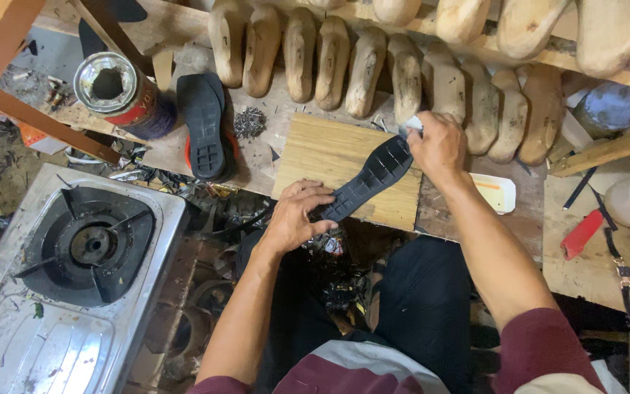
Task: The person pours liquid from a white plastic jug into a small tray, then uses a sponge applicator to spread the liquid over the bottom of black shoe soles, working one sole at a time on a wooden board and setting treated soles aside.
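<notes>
Sole (368, 179) on board (329, 149), shoe lasts (373, 69) behind.

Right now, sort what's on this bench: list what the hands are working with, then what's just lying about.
In use:
left hand pressing the sole
right hand at the sole's far end, holding something pale
board under the sole

Lying about:
second sole
can
wooden lasts
nails
burner
red tool

- Left hand (294, 214) and right hand (437, 148): bare, no gloves or rings showing.
- Maroon sleeves pushed above the elbows.
- Dark trousers below the hands.
</notes>
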The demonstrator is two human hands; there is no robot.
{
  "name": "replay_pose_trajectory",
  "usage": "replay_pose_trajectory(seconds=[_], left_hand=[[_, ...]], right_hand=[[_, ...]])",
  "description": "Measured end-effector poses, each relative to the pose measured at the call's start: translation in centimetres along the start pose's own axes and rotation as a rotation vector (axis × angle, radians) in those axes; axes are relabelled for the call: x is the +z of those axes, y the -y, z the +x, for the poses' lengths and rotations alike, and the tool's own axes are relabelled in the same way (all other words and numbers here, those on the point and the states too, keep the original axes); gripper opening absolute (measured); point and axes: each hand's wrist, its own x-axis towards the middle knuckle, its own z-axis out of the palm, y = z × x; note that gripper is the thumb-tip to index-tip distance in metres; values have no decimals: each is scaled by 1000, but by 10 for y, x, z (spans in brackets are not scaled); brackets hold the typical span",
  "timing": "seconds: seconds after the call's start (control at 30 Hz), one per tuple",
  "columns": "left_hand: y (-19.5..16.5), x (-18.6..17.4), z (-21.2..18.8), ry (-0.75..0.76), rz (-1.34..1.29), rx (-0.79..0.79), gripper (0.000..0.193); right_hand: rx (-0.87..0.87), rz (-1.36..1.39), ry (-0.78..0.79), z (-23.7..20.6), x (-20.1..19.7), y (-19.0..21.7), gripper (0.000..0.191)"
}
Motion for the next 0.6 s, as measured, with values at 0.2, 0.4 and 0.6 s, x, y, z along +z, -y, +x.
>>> replay_pose_trajectory(seconds=[0.2,0.4,0.6], left_hand=[[-3,1,-1,-25,3,18,55],[-1,2,-1,-31,-5,25,54],[0,4,-4,-36,15,35,54]], right_hand=[[66,62,102,1,-6,-5,16],[24,73,17,-25,-10,-13,12],[-11,76,14,-84,-7,11,14]])
